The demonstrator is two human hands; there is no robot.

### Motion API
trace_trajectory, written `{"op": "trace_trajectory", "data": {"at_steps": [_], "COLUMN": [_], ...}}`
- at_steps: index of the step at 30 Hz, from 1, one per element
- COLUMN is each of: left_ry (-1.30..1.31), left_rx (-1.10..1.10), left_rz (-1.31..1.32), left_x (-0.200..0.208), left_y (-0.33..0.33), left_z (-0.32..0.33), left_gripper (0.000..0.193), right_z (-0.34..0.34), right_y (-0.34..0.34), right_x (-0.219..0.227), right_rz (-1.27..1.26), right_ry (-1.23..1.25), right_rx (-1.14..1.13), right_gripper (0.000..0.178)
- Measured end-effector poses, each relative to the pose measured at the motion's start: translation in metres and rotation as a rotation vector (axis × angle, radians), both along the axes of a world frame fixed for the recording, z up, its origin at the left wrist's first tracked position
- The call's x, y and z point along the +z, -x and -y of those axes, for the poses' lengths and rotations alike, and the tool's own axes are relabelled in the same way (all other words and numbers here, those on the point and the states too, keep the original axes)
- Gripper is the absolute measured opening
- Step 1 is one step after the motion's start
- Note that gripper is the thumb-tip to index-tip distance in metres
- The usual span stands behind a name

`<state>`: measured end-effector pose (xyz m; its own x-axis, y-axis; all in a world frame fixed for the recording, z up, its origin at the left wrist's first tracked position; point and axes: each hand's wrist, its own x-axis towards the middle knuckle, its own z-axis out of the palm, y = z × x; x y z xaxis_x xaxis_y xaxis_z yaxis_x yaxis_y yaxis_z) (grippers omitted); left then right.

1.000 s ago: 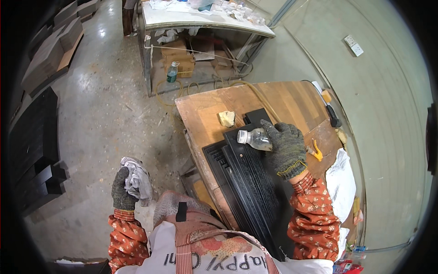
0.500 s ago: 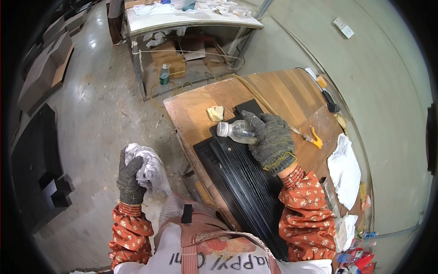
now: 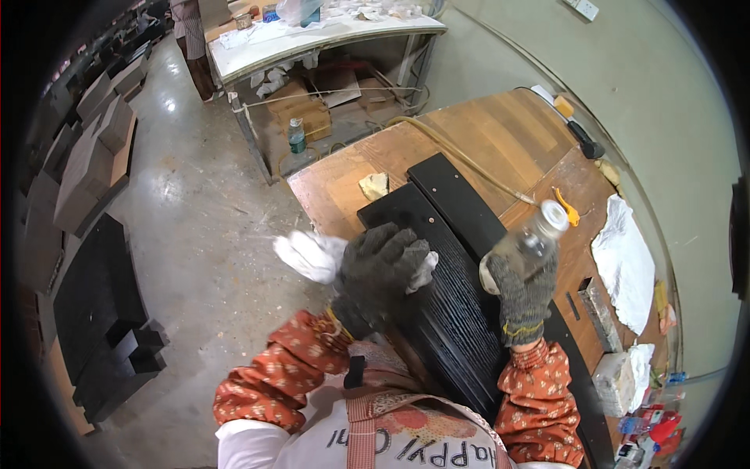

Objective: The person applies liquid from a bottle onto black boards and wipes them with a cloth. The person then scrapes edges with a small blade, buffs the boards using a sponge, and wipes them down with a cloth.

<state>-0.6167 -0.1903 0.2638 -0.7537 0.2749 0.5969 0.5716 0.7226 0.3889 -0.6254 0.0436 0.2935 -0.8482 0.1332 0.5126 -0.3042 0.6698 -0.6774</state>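
A grey knitted work glove covers each hand. My left hand [image 3: 383,266], a little blurred, is closed round a crumpled white cloth [image 3: 308,255] at the near left edge of a black ridged panel [image 3: 457,328]. Cloth sticks out on both sides of the fingers. My right hand [image 3: 522,301] grips a clear plastic bottle [image 3: 537,244] over the panel's right side, its whitish top end pointing up and away. A pale patch beside that hand is too unclear to name. Beyond the ridges lies a smooth black board [image 3: 457,199].
Panel and boards lie on a wooden workbench [image 3: 336,176] with a yellowish sponge-like lump [image 3: 374,186], a yellow-handled air gun [image 3: 566,207] and a white sheet [image 3: 623,262]. A white-topped table [image 3: 328,39] stands ahead, a person [image 3: 195,47] beside it. Black pieces [image 3: 98,301] lie at left.
My left hand has brought the cloth rightward from beside the bench to the panel's edge. My right hand has moved right with the bottle, turning its top from left to up and away.
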Motion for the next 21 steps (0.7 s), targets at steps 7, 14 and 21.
{"op": "trace_trajectory", "data": {"at_steps": [7,14,21], "left_ry": [-0.002,-0.082,0.132], "left_rx": [0.164,0.299,0.185], "left_rz": [0.038,0.040,-0.087], "left_x": [-0.003,-0.014,-0.002], "left_y": [0.025,0.059,0.011], "left_z": [-0.004,0.023,-0.007], "left_gripper": [0.032,0.033,0.032], "right_z": [0.005,-0.009,-0.005], "right_y": [-0.017,0.001,-0.010], "right_x": [-0.002,-0.028,-0.014], "right_rz": [0.036,0.280,-0.088], "right_ry": [0.272,0.426,0.151], "right_rx": [-0.074,0.087,0.056], "right_gripper": [0.059,0.079,0.084]}}
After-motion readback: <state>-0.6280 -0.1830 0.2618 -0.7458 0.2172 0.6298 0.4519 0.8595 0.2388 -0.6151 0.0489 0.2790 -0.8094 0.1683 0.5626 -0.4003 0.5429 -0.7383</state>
